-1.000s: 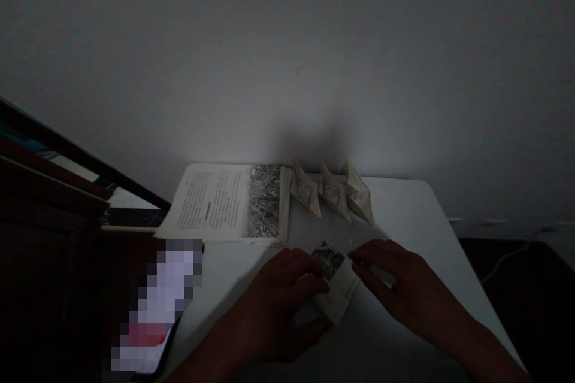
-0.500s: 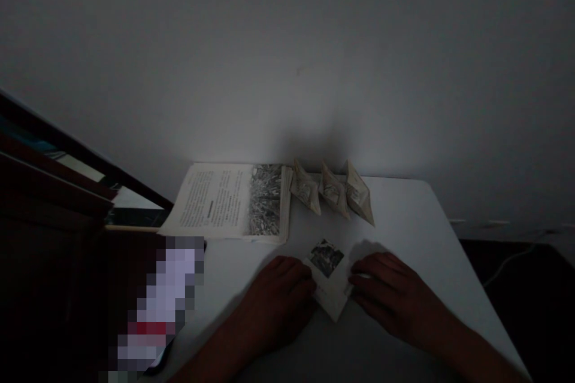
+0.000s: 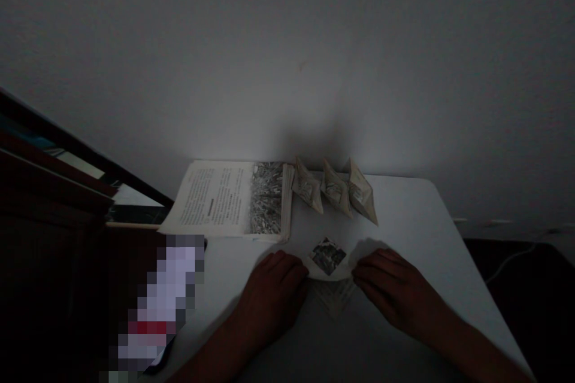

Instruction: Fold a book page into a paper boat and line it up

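Between my hands, low over the white table [image 3: 395, 197], is a folded sheet of printed paper [image 3: 329, 258] with a dark picture on its upper half. Its top layer is bent up across the middle, and a printed lower layer shows beneath as a downward point. My left hand [image 3: 278, 284] is closed on the paper's left corner. On the right corner, my right hand [image 3: 389, 278] pinches it with fingers together. Both thumbs are hidden. Three folded paper boats [image 3: 336, 191] stand in a row just beyond.
An open book [image 3: 220, 200] with a text page and a picture lies at the back left. A phone with a blurred-out screen [image 3: 166, 293] is at the table's left edge. The wall [image 3: 287, 60] rises behind; a cable [image 3: 507, 263] runs at the right.
The paper's top layer has been lifted and bent upward by both hands, uncovering the printed layer below. The hands stay at its two sides.
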Available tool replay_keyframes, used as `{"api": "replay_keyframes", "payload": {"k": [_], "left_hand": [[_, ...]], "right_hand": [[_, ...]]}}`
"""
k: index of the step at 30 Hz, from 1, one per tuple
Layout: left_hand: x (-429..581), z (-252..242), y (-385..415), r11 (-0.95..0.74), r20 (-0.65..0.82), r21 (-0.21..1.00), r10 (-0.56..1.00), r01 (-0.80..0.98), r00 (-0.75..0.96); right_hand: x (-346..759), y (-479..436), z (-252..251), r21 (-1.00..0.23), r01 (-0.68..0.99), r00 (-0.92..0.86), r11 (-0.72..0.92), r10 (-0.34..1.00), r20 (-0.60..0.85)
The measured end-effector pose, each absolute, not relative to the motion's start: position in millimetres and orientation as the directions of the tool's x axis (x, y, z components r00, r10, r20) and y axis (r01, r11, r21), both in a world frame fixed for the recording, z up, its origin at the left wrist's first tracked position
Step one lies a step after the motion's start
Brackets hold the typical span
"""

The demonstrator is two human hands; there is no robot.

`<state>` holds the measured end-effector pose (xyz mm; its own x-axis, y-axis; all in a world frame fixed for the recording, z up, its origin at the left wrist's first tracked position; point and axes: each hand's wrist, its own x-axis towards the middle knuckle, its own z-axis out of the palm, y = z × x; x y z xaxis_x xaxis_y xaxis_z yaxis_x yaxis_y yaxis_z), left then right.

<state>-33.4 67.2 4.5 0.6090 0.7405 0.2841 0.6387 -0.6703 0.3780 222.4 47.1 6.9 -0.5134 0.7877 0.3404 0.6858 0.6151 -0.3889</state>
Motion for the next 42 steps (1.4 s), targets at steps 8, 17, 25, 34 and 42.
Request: {"api": "replay_keyframes", "payload": {"k": [8, 17, 25, 34, 42], "left_hand": [[-28.3, -2.6, 69.1, -0.598, 0.283, 0.391, 0.801, 0.699, 0.527], [-19.4, -1.1, 72.5, -0.585, 0.310, 0.338, 0.809, 0.737, 0.500], [-13.0, -4.0, 73.3, -0.553, 0.323, 0.278, 0.824, 0.786, 0.465], [-10.6, -3.8, 73.1, -0.530, 0.300, 0.253, 0.838, 0.809, 0.455], [-10.1, -6.6, 72.3, -0.508, 0.302, 0.229, 0.848, 0.830, 0.436]], "right_hand": [[215.8, 49.8, 12.7, -0.470, 0.743, -0.427, 0.477, 0.878, 0.217], [208.2, 53.7, 14.2, -0.465, 0.804, -0.363, 0.370, 0.925, 0.108], [203.0, 56.3, 13.3, -0.397, 0.853, -0.330, 0.340, 0.939, 0.095], [197.1, 59.0, 12.8, -0.313, 0.902, -0.289, 0.297, 0.954, 0.074], [192.6, 59.9, 12.2, -0.224, 0.932, -0.271, 0.283, 0.959, 0.084]]}}
